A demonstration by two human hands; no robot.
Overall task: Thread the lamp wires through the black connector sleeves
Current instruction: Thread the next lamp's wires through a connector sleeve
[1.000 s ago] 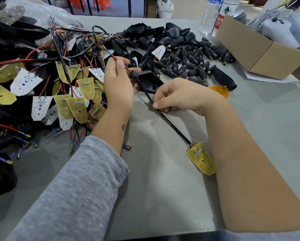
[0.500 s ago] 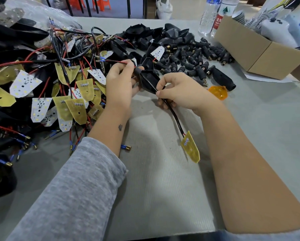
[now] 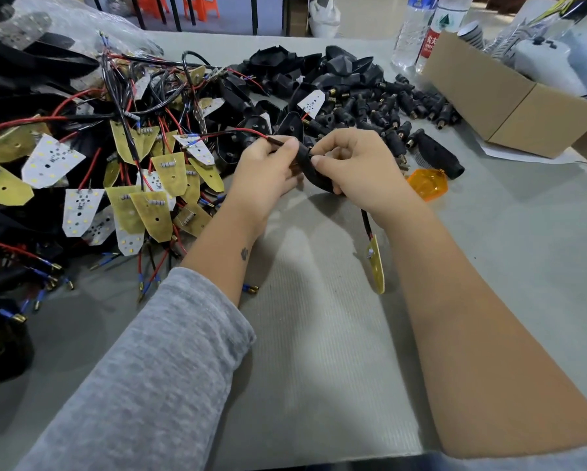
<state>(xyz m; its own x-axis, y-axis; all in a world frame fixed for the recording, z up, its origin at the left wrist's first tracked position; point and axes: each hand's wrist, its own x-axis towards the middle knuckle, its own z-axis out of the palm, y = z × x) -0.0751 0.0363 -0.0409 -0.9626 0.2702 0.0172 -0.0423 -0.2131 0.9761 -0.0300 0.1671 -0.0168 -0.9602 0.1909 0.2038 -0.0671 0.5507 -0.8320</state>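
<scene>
A black connector sleeve [image 3: 310, 173] sits between my two hands above the table's middle. My right hand [image 3: 356, 168] grips it from the right, thumb on its top. My left hand [image 3: 265, 171] pinches the red lamp wire [image 3: 237, 131] where it comes out of the sleeve's upper end. Below my right hand the black sheathed wire [image 3: 366, 225] hangs down to a small yellow circuit board [image 3: 376, 266], which stands on edge over the table.
A tangled heap of wired yellow and white boards [image 3: 142, 171] covers the left. Loose black sleeves and connectors [image 3: 370, 107] lie behind my hands. An orange lens [image 3: 427, 183], a cardboard box [image 3: 509, 103] and water bottles [image 3: 421, 32] stand at right.
My right hand slid up the wire to the sleeve and now grips it. The yellow board was drawn toward my hands and turned on edge. My left hand pulled more red wire through.
</scene>
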